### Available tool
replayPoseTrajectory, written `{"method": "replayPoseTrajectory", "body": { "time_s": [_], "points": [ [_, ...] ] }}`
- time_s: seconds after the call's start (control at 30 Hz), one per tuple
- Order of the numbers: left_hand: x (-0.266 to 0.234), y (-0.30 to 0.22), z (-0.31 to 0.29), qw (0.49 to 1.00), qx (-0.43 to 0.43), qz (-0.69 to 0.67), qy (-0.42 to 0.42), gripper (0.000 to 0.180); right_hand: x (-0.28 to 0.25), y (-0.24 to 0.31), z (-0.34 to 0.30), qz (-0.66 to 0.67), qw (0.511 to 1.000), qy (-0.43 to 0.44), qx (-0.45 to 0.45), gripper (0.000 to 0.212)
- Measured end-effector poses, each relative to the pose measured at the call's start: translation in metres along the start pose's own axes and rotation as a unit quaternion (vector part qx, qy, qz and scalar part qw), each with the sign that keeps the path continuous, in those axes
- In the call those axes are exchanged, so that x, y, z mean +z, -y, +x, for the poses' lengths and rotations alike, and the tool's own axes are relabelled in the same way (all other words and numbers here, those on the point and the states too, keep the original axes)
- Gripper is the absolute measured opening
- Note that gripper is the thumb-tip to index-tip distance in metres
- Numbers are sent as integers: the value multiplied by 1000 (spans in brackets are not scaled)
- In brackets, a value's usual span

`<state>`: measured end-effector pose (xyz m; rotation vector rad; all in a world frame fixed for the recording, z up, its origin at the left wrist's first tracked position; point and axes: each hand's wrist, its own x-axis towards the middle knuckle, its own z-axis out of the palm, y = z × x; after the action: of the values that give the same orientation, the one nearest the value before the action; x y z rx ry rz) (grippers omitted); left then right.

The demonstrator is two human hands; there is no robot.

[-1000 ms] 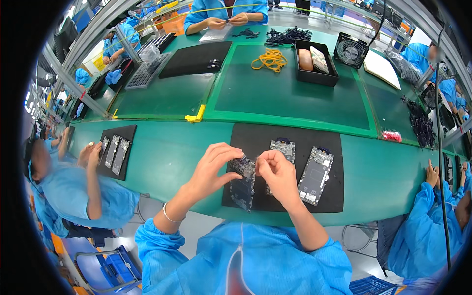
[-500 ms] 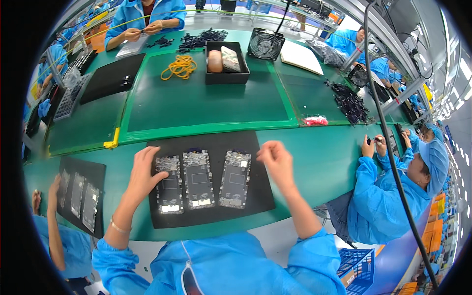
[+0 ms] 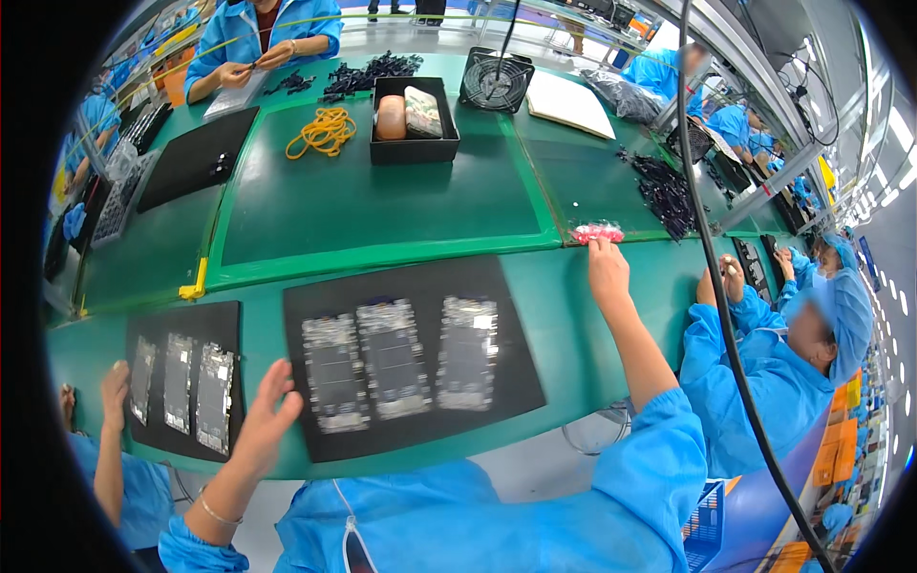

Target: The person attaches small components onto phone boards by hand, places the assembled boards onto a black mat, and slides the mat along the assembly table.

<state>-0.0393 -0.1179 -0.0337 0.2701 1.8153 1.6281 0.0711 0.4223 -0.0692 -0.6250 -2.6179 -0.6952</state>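
Note:
Three flat phone-sized circuit boards lie side by side on a black mat [image 3: 521, 382]: a left board [image 3: 334, 374], a middle board [image 3: 394, 358] and a right board [image 3: 466, 355]. Beside the mat's near left edge, my left hand [image 3: 263, 425] hovers with fingers stretched and apart, holding nothing. My right arm reaches out to the right. The fingertips of my right hand [image 3: 609, 275] are drawn together at a small heap of red and white pieces [image 3: 596, 232]; whatever they pinch is too small to make out.
Left of me, another person's hand [image 3: 115, 393] is beside a second black mat [image 3: 234, 325] with three similar boards. Across the bench stand a black box [image 3: 415, 151], yellow bands [image 3: 323, 132] and a fan [image 3: 497, 81]. Dark parts [image 3: 669, 196] are piled right; a cable [image 3: 707, 229] hangs down.
My right hand has gone right and forward from the mat's edge to the red and white pieces. My left hand has come off the left board, back toward me. The view has shifted slightly.

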Motion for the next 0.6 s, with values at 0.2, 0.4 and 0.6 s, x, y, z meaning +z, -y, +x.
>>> {"method": "replayPoseTrajectory", "body": {
  "time_s": [0.2, 0.4, 0.6],
  "points": [
    [157, -13, 61, 986, 23, -63, 155, 75, -81, 23, -14, 246, 966, -52, 56, 20],
    [230, 14, 74, 971, 53, -84, 218, 82, -143, 85, -25, 549, 834, 23, 55, 20],
    [42, -25, 11, 929, 297, 221, 3, 63, -171, 142, -74, 751, 587, 290, 81, 34]
  ]
}}
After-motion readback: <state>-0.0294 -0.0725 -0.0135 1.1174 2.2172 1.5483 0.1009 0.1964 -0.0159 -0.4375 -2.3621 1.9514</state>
